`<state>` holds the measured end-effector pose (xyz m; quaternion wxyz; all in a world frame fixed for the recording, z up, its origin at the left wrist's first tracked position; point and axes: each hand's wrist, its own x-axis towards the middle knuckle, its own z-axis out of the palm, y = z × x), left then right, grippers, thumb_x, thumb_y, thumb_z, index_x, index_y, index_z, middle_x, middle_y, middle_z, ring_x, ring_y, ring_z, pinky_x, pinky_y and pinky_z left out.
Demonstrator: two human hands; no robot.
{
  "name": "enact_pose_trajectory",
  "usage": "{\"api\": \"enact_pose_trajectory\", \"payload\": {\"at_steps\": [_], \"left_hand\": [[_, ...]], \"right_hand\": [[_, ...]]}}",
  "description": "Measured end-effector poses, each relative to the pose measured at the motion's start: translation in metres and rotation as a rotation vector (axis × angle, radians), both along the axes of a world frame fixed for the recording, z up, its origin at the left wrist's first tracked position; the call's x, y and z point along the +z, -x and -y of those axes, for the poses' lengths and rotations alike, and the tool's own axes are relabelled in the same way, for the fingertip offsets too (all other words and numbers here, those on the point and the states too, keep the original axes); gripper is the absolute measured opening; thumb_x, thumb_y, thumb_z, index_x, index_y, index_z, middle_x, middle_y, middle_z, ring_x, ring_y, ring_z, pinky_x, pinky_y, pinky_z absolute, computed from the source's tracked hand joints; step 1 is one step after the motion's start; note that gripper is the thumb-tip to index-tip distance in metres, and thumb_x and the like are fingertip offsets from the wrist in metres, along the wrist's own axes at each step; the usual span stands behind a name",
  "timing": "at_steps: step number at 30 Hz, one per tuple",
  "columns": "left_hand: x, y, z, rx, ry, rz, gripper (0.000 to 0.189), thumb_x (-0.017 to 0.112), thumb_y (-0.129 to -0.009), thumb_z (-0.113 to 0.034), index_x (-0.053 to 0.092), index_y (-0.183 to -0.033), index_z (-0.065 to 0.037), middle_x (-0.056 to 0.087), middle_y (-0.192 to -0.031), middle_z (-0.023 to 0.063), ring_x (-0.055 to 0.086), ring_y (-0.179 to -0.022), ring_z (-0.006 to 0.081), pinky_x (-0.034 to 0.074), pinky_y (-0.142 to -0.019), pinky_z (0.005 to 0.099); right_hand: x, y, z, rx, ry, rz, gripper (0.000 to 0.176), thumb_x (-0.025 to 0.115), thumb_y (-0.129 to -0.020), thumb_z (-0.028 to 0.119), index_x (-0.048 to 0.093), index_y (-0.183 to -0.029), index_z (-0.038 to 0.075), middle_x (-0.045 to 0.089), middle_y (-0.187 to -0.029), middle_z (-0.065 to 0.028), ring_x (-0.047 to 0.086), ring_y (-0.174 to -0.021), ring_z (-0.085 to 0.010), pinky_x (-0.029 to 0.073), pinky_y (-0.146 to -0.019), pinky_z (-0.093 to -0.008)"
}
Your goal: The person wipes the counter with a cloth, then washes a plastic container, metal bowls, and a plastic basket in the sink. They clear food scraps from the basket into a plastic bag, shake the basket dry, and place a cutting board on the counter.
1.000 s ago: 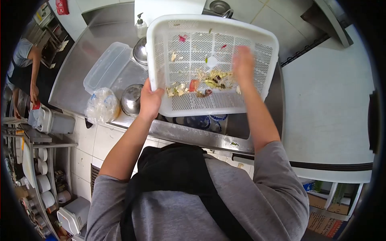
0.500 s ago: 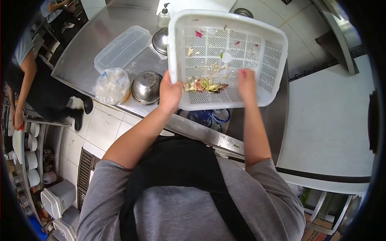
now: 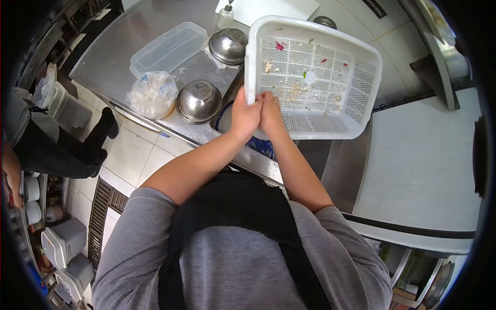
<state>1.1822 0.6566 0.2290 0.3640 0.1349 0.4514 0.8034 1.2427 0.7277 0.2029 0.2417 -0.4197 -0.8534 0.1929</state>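
Observation:
My left hand (image 3: 244, 114) is closed around the near left corner of a white perforated plastic basket (image 3: 315, 130), which is tilted up over the sink. Inside it, against that corner, my right hand (image 3: 270, 111) is curled with its fingers close to my left hand. What it may hold is hidden. Small red, green and pale food scraps (image 3: 295, 92) are scattered over the mesh bottom. A blue patterned item (image 3: 261, 147) shows in the sink below the basket.
Left of the basket are two upturned metal bowls (image 3: 199, 102), a knotted clear plastic bag (image 3: 152, 95), a clear plastic lid (image 3: 169, 49) and a pump bottle (image 3: 225, 17). A white worktop (image 3: 418, 165) is at right. Another person (image 3: 49, 142) stands at left.
The basket has shifted right in view. My right hand has swept left across it to the corner by my left hand, and the scrap pile no longer shows. The other person has moved.

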Motion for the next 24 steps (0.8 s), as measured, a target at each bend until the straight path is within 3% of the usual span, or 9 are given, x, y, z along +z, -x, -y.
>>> {"api": "enact_pose_trajectory", "payload": {"at_steps": [2,5,7,10,12,14,15,17,24], "left_hand": [[-0.011,0.002,0.000,-0.038,0.026,-0.096,0.041,0.055,-0.085,0.004,0.051,-0.125,-0.004,0.062,-0.107,0.0077,0.059,-0.098,0.0158,0.048,-0.086,0.0288],[-0.015,-0.008,0.004,0.024,0.083,-0.076,0.039,0.056,-0.084,0.005,0.052,-0.122,-0.003,0.062,-0.107,0.0093,0.059,-0.099,0.0170,0.047,-0.087,0.0300],[-0.021,-0.011,0.010,0.015,0.157,-0.064,0.039,0.058,-0.083,0.005,0.052,-0.121,-0.002,0.063,-0.107,0.0106,0.059,-0.099,0.0188,0.047,-0.088,0.0316],[-0.076,-0.021,-0.002,0.086,0.258,-0.063,0.036,0.061,-0.085,0.000,0.054,-0.120,-0.001,0.064,-0.106,0.0112,0.060,-0.097,0.0193,0.047,-0.086,0.0321],[-0.069,-0.024,0.004,0.093,0.378,-0.055,0.035,0.064,-0.085,-0.003,0.054,-0.119,-0.001,0.065,-0.104,0.0117,0.061,-0.095,0.0196,0.048,-0.084,0.0326],[-0.066,-0.021,0.001,0.093,0.493,-0.040,0.035,0.066,-0.086,-0.007,0.055,-0.119,-0.001,0.065,-0.102,0.0121,0.061,-0.093,0.0199,0.049,-0.082,0.0332],[-0.072,-0.019,-0.003,0.038,0.544,-0.007,0.038,0.069,-0.086,-0.013,0.055,-0.119,-0.002,0.066,-0.102,0.0135,0.062,-0.092,0.0215,0.049,-0.081,0.0343],[-0.081,-0.014,-0.007,-0.002,0.590,0.034,0.041,0.071,-0.086,-0.018,0.056,-0.120,-0.002,0.067,-0.101,0.0148,0.064,-0.092,0.0230,0.050,-0.080,0.0353],[-0.093,-0.004,-0.004,-0.045,0.796,-0.118,0.049,0.072,-0.084,-0.026,0.053,-0.125,-0.008,0.067,-0.105,0.0149,0.065,-0.094,0.0282,0.049,-0.082,0.0396]], "right_hand": [[-0.002,-0.006,-0.003,0.212,-0.012,0.010,0.028,0.059,-0.088,0.021,0.054,-0.103,-0.002,0.061,-0.093,-0.0276,0.057,-0.092,-0.0449,0.047,-0.081,-0.0492],[-0.009,-0.015,-0.004,0.291,0.182,0.141,0.030,0.062,-0.084,0.021,0.056,-0.102,-0.002,0.063,-0.095,-0.0284,0.060,-0.093,-0.0447,0.048,-0.080,-0.0485],[-0.021,-0.022,-0.006,0.370,0.158,0.257,0.030,0.063,-0.082,0.021,0.058,-0.099,-0.003,0.064,-0.094,-0.0278,0.061,-0.092,-0.0443,0.049,-0.080,-0.0485],[-0.042,-0.027,-0.002,0.458,0.175,0.383,0.029,0.063,-0.081,0.022,0.061,-0.095,-0.003,0.066,-0.093,-0.0267,0.064,-0.092,-0.0429,0.049,-0.080,-0.0483],[-0.064,-0.033,-0.006,0.484,0.215,0.404,0.028,0.063,-0.082,0.023,0.062,-0.093,-0.003,0.066,-0.092,-0.0260,0.065,-0.091,-0.0419,0.050,-0.080,-0.0479],[-0.089,-0.042,-0.016,0.355,0.632,0.213,0.026,0.061,-0.085,0.026,0.063,-0.090,0.001,0.069,-0.086,-0.0188,0.067,-0.083,-0.0350,0.052,-0.073,-0.0415],[-0.090,-0.045,-0.020,0.366,0.633,0.222,0.026,0.061,-0.085,0.026,0.063,-0.090,0.001,0.069,-0.086,-0.0188,0.067,-0.083,-0.0350,0.052,-0.073,-0.0415],[-0.087,-0.051,-0.036,0.023,1.533,0.001,0.025,0.053,-0.092,0.027,0.065,-0.096,0.006,0.066,-0.082,-0.0054,0.062,-0.069,-0.0196,0.049,-0.057,-0.0329],[-0.023,-0.064,-0.092,-0.088,1.855,-0.383,0.026,0.052,-0.093,0.031,0.062,-0.096,0.007,0.060,-0.076,-0.0090,0.055,-0.060,-0.0221,0.047,-0.053,-0.0354]]}}
